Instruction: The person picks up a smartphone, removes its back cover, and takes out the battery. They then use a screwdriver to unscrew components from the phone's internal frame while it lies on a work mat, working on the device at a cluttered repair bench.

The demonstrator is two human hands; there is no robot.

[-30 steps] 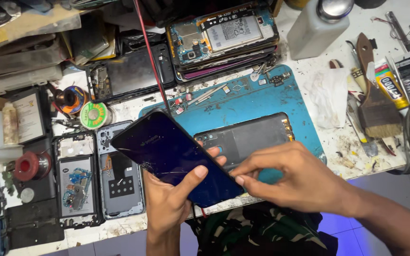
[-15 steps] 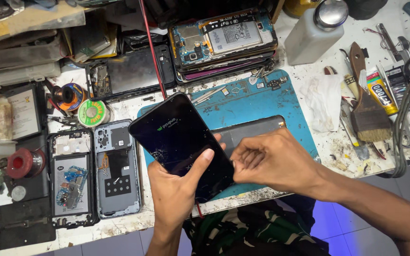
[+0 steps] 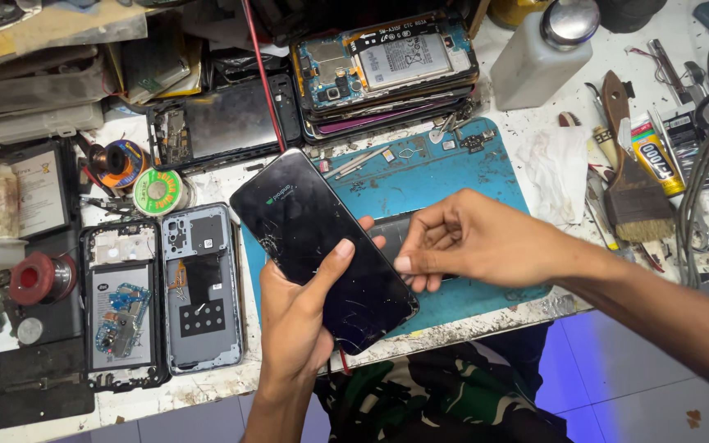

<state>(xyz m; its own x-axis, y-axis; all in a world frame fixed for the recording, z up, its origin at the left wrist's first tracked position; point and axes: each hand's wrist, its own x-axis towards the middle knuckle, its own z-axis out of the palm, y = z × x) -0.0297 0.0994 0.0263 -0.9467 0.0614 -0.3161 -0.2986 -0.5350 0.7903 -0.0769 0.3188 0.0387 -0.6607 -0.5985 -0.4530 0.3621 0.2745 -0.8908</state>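
Raised and turned more upright since the earlier frame, the black cracked-screen smartphone [image 3: 322, 250] now shows a lit corner logo, and the right hand [image 3: 473, 238] has lifted clear of the blue mat

Left hand [image 3: 301, 316] has its grip wrapped around the phone from below, thumb pressed on the glass, holding it tilted above the front edge of the white cluttered desk [image 3: 207, 385]. Right hand hovers just beside the phone's right edge over the blue rubber work mat [image 3: 453, 168], fingertips pinched together; whether they grasp anything I cannot tell. Two opened grey phone back shells [image 3: 166, 291] lie to the left, a stack of dismantled phones [image 3: 387, 70] behind the mat, a white plastic bottle [image 3: 543, 57] beyond
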